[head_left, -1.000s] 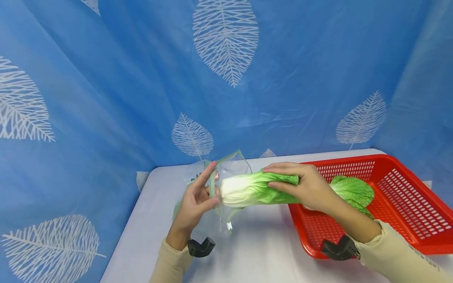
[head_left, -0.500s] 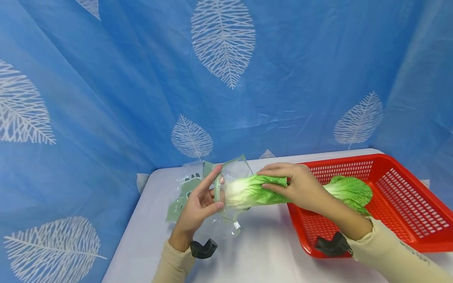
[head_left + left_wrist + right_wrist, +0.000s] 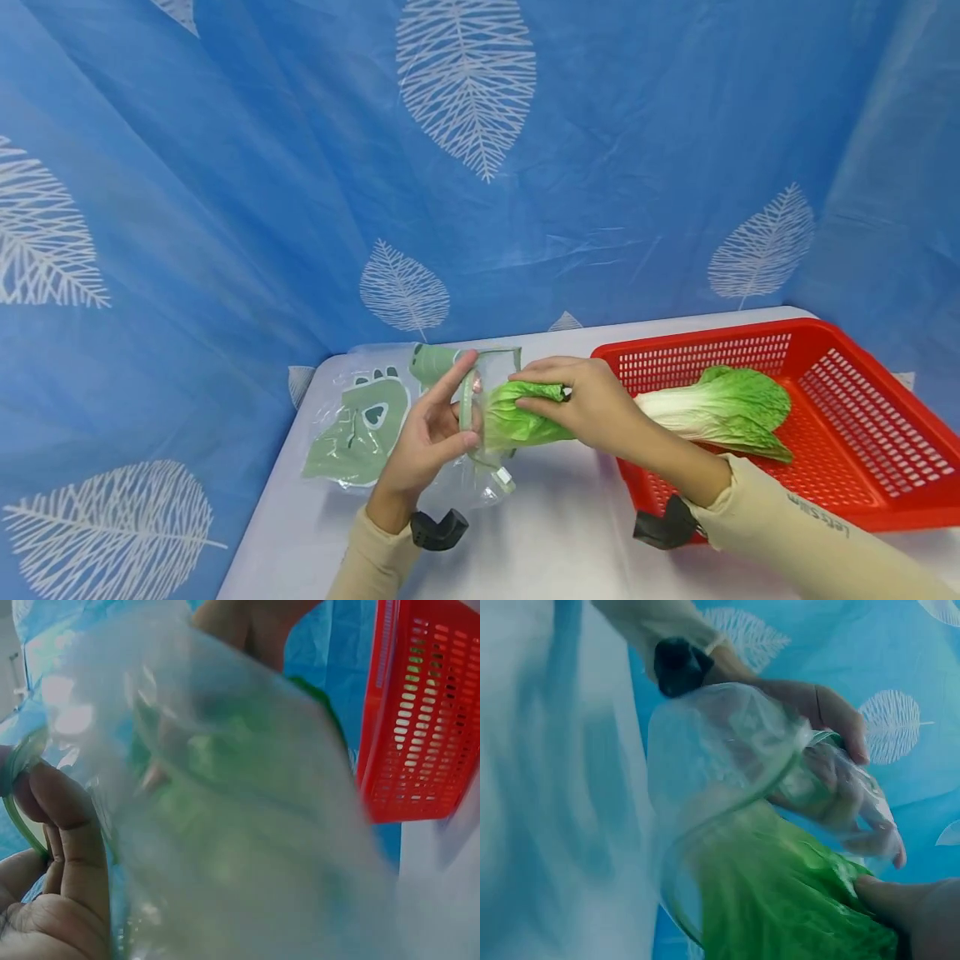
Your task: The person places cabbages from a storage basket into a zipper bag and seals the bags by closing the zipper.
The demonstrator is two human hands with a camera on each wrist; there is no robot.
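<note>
My left hand [image 3: 423, 446] grips the mouth of a clear plastic zip bag [image 3: 360, 433] printed with a green cartoon face. In the left wrist view its fingers and thumb close on the green-edged rim, and the blurred film of the bag [image 3: 247, 825] fills the middle. With my right hand [image 3: 596, 404] I hold the leafy green end of a Chinese cabbage [image 3: 521, 425]. The cabbage's pale stem end is inside the bag's mouth, seen hazily through the film. The right wrist view shows the green leaves [image 3: 780, 892] at the bag opening, with my right thumb pressing on them.
At the right, a red plastic basket [image 3: 885, 417] holds a second Chinese cabbage [image 3: 720, 408]; my right forearm crosses its front left part. A white slider [image 3: 503, 477] sits on the bag's edge. A blue leaf-patterned cloth [image 3: 600, 167] hangs behind the white table [image 3: 555, 533].
My right hand has moved left, pushing the cabbage deeper into the bag. The bag has spread out leftward, showing more of its printed face. My left hand has shifted slightly right, keeping its grip.
</note>
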